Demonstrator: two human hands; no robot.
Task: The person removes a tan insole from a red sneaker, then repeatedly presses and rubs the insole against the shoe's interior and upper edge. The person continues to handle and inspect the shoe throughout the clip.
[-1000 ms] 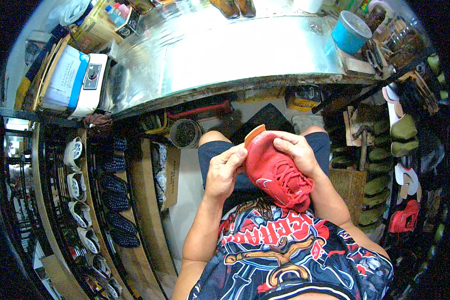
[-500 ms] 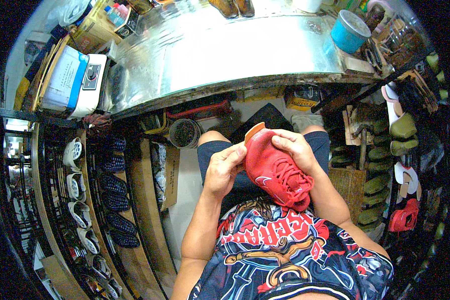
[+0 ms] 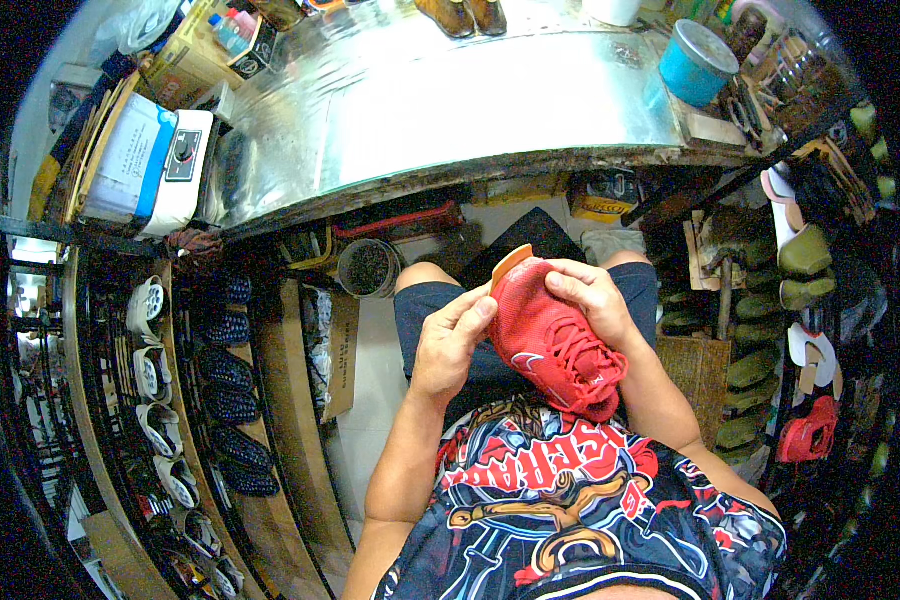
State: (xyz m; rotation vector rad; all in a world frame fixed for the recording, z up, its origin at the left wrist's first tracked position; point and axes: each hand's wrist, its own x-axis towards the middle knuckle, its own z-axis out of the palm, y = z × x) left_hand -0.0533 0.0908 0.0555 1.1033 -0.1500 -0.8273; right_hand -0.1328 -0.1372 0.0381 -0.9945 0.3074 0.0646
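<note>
Over my lap I hold a red mesh sneaker with red laces, its toe pointing away from me and its collar near my shirt. At the toe, an orange-tan sole piece sticks out past the upper. My left hand is closed at the shoe's left side near the toe, thumb and fingers gripping the edge. Around the right side of the forefoot, my right hand is closed, its thumb pressing on the upper. The shoe's underside and most of the fingertips are hidden.
A shiny metal-topped workbench spans the far side, bearing brown shoes, a blue tin and a white box with a dial. Racks of pale shoes and dark footwear stand left; olive clogs line the right. A bucket sits under the bench.
My left thumb and fingers have shifted very slightly along the toe edge. The sneaker stays nearly in the same place, and my right hand keeps its grip.
</note>
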